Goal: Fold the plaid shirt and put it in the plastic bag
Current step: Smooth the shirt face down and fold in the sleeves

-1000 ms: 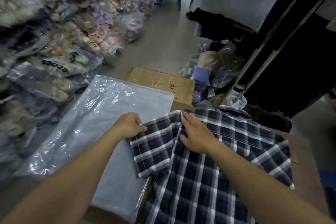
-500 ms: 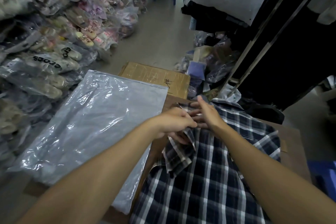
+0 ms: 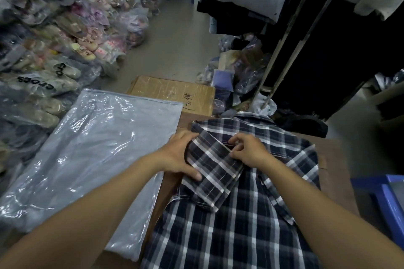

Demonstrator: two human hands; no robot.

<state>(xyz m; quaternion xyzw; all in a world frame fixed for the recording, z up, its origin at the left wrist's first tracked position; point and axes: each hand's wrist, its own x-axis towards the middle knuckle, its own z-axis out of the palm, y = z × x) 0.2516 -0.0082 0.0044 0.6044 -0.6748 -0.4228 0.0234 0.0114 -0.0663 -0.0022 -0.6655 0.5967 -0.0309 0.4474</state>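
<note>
The dark blue and white plaid shirt (image 3: 236,220) lies flat on a brown table, collar at the far end. Its left sleeve is folded over onto the body. My left hand (image 3: 178,155) presses on the outer edge of that folded sleeve, thumb on the cloth. My right hand (image 3: 249,150) pinches the sleeve fabric near the shoulder. The clear plastic bag (image 3: 87,150) lies flat to the left of the shirt, touching the table's left side, with its zip edge at the far end.
A taped cardboard box (image 3: 172,91) sits beyond the bag. Heaps of bagged shoes (image 3: 54,54) fill the left side. Dark hanging clothes and a metal rack (image 3: 290,39) stand at the right. A blue plastic crate (image 3: 384,201) is at the right edge.
The left sleeve has been folded from the outside over onto the shirt's body. Both hands moved with it and now hold it down flat.
</note>
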